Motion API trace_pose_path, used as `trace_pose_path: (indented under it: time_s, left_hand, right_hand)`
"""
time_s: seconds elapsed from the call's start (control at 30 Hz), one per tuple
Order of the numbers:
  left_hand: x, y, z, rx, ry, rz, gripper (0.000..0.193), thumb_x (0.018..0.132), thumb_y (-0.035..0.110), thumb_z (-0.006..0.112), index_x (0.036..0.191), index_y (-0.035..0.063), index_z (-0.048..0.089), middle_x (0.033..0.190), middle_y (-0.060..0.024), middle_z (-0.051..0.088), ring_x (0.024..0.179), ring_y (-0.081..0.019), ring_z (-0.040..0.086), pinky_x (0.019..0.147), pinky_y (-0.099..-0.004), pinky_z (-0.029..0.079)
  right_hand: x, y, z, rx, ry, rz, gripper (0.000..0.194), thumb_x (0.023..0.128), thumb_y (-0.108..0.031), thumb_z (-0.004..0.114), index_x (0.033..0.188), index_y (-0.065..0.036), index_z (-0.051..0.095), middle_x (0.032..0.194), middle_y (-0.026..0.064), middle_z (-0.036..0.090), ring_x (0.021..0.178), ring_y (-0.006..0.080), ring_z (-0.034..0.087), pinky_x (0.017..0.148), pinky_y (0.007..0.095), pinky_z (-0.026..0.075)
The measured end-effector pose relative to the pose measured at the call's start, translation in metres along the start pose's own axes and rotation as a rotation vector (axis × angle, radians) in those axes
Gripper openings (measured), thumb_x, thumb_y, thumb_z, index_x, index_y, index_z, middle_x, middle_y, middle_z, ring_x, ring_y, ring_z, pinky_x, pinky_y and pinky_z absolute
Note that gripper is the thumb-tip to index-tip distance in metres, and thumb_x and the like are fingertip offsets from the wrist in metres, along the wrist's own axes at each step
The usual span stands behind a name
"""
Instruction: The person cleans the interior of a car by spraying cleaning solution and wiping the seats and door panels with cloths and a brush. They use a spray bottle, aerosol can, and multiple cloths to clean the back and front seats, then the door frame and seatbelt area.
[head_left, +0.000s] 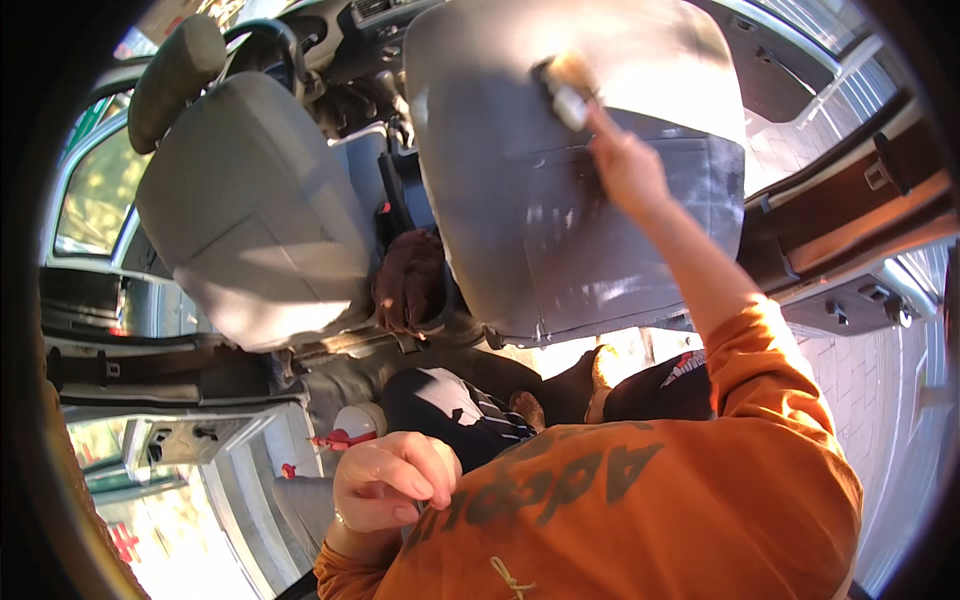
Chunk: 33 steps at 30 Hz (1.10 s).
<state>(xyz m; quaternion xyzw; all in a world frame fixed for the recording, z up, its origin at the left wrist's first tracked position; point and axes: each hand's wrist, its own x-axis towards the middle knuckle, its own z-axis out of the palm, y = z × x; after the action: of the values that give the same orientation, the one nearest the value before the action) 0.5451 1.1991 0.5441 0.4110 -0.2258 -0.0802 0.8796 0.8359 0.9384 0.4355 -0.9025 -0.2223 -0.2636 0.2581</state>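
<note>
My right hand (634, 176) grips a handled brush (571, 90), blurred by motion. Its head is at the upper part of the grey back of the front passenger seat (487, 172). Whitish wet streaks and smears mark the lower half of this seat back. Close to my chest, my left hand (397, 480) is raised with its fingers loosely curled. Nothing shows in it, though its palm is partly hidden.
The driver's seat (255, 195) stands left, behind a steering wheel (277, 45). A dark brown cloth or bag (409, 281) lies between the seats, near the handbrake (394, 191). A white container with a red part (358, 427) sits by my left knee. Doors stand ajar on both sides.
</note>
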Motion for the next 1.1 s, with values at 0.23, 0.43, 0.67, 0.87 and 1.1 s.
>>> trace_pose_path:
  time_s: [0.23,0.43,0.67,0.87,1.1]
  left_hand:
    - [-0.007,-0.023,-0.039,0.023,0.153,-0.298,0.032,0.077,0.005,0.069,0.107,0.0002,0.061,0.09,-0.013,0.057,0.075,-0.0234,0.056,0.066,-0.0353,0.043]
    - [0.002,-0.036,-0.042,0.198,0.287,-0.313,0.024,0.077,-0.001,0.059,0.101,-0.0036,0.059,0.089,-0.0141,0.059,0.076,-0.022,0.057,0.07,-0.0316,0.045]
    - [0.104,0.056,-0.12,1.702,0.383,-0.014,0.027,0.079,-0.005,0.055,0.106,0.0021,0.06,0.116,-0.0096,0.055,0.105,-0.0224,0.055,0.09,-0.0324,0.042]
    - [0.218,0.181,-0.243,2.772,0.641,0.048,0.051,0.088,0.029,0.059,0.135,0.0171,0.042,0.145,-0.0131,0.034,0.135,-0.0329,0.03,0.106,-0.0477,0.03]
    - [0.231,0.16,-0.328,2.518,1.077,0.337,0.079,0.081,0.045,0.066,0.145,0.0249,0.024,0.15,-0.0191,0.018,0.138,-0.0371,0.022,0.108,-0.0501,0.028]
  right_hand:
    - [-0.096,0.094,-0.049,-0.486,-0.362,0.37,0.049,0.092,-0.02,0.046,0.138,-0.037,0.036,0.087,0.0164,0.064,0.069,0.0293,0.065,0.053,0.0422,0.052]
    - [-0.182,0.048,-0.019,-0.151,-0.178,0.436,0.053,0.09,-0.017,0.051,0.141,-0.025,0.037,0.076,0.0211,0.06,0.069,0.0372,0.063,0.065,0.0448,0.051]
    - [-0.079,0.139,-0.055,-0.315,0.146,0.47,0.042,0.095,-0.024,0.046,0.136,-0.027,0.041,0.075,0.0176,0.059,0.067,0.0388,0.06,0.059,0.0488,0.048]
    - [-0.093,0.099,-0.061,-0.19,0.167,0.759,0.055,0.092,-0.019,0.048,0.143,-0.009,0.03,0.072,0.0247,0.062,0.061,0.0412,0.06,0.057,0.0488,0.047]
    - [-0.037,0.087,-0.028,0.072,0.36,0.664,0.042,0.093,-0.017,0.049,0.134,-0.009,0.042,0.085,0.0266,0.061,0.08,0.0454,0.058,0.066,0.0451,0.049]
